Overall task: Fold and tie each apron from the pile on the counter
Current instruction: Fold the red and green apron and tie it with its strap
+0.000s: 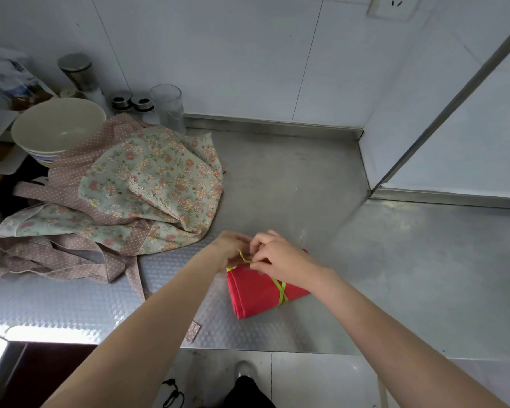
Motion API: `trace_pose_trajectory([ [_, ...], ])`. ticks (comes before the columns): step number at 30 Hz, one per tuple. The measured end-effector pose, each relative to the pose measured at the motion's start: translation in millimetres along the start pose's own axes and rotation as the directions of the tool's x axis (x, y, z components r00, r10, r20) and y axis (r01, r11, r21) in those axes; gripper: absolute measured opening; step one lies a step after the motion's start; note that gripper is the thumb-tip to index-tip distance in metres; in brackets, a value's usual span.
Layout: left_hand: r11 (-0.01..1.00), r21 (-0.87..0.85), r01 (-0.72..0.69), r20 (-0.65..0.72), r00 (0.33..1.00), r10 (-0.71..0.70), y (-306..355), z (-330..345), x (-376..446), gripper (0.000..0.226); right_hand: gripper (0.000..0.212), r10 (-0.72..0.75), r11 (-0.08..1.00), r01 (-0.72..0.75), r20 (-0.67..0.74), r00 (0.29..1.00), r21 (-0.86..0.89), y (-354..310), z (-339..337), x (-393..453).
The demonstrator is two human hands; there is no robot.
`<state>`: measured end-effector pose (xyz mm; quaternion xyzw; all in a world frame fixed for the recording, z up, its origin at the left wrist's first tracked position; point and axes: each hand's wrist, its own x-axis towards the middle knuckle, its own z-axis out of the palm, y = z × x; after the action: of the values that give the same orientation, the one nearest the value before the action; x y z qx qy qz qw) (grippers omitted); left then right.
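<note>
A: While both hands are pinching the yellow-green ties over the far end of the red apron, what is worrying you?

B: The left hand and the right hand are each holding a strand right at the knot, fingers curled tight on it. The red apron is lying folded on the steel counter, near its front edge. If one strand is slipping while they are pulling, I judge the knot is coming loose and the crossed ties are sliding off the bundle's corner.

A: And the folds?

B: Pulling upward too hard is likely lifting the bundle and letting the layers spread.

A: What is sitting around it?

B: The floral apron is lying crumpled just to the left, its dotted straps trailing toward the front edge. Behind it, stacked bowls, shakers and a glass are crowding the wall. Nothing is blocking the hands, though those loose straps are lying close.
</note>
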<state>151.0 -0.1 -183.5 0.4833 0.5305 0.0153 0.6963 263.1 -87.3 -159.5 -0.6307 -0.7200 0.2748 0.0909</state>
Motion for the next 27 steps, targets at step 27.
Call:
trace_pose_trajectory([
  [27, 0.819, 0.15, -0.554, -0.004, 0.828, 0.561, 5, 19, -6, 0.01, 0.024, 0.534, 0.464, -0.451, 0.166, 0.829, 0.762, 2, 8, 4],
])
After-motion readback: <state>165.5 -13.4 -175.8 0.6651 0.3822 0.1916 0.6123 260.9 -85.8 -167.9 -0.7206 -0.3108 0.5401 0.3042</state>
